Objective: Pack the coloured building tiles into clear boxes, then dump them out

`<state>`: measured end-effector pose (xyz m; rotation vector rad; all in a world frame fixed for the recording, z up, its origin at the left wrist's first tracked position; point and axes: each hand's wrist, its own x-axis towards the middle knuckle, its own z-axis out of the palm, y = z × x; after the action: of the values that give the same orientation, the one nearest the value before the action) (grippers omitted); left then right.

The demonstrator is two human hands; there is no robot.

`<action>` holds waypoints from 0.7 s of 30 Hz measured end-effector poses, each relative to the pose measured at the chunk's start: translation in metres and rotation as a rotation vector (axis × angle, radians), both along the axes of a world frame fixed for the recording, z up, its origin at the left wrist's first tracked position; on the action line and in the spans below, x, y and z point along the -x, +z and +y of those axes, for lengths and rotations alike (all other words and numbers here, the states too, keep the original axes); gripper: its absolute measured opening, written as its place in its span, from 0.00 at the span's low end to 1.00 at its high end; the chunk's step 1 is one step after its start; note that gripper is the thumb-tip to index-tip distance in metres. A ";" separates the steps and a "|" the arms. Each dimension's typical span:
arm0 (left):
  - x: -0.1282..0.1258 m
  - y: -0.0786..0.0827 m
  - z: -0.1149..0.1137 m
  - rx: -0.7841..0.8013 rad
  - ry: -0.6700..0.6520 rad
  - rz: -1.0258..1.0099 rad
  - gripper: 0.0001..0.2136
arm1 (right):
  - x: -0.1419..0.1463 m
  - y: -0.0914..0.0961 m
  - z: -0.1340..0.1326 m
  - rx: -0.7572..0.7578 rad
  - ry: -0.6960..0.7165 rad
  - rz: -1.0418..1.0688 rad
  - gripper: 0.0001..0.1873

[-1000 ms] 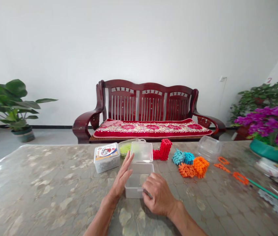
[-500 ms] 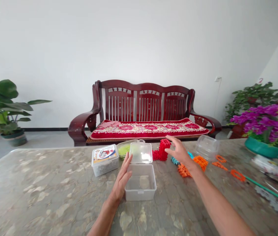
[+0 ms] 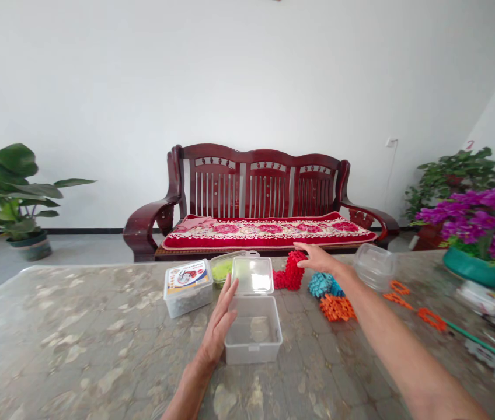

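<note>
A clear plastic box (image 3: 254,353) stands in front of me with its lid (image 3: 253,275) tipped back. Along the left wall of the box lies my left hand (image 3: 219,326), fingers stretched out, with the fingertips by the hinge side. Further back on the right, my right hand (image 3: 317,258) reaches to the top of a red interlocking-block piece (image 3: 295,274). Its thumb and fingers are apart around the upper right of that piece; whether they press on it I cannot tell. Blue blocks (image 3: 320,284) and orange blocks (image 3: 335,308) lie under and beside my right forearm.
A labelled closed box (image 3: 188,291) stands left of the open one, with a container of yellow-green pieces (image 3: 222,270) behind. To the right are a clear container (image 3: 375,265), orange rings (image 3: 431,319), a green stick (image 3: 484,344) and a purple flower pot (image 3: 477,265).
My right hand has shifted slightly around the top of the red piece. The blue and orange blocks show more beside my forearm. My left hand stays by the box.
</note>
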<state>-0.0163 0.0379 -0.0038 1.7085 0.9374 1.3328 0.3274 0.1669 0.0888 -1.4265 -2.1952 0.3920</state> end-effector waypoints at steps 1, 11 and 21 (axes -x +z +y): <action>0.000 0.000 0.000 0.000 0.000 0.005 0.28 | 0.000 0.000 0.000 0.004 0.001 0.010 0.38; 0.001 -0.001 0.000 -0.012 -0.019 0.015 0.28 | 0.001 0.001 -0.011 -0.020 -0.078 0.135 0.37; -0.001 0.001 -0.003 0.006 0.002 0.031 0.28 | 0.085 0.023 -0.096 0.061 0.157 0.189 0.33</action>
<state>-0.0158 0.0352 -0.0028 1.7288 0.9601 1.3070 0.2426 0.0713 0.1119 -1.1980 -2.1624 0.6274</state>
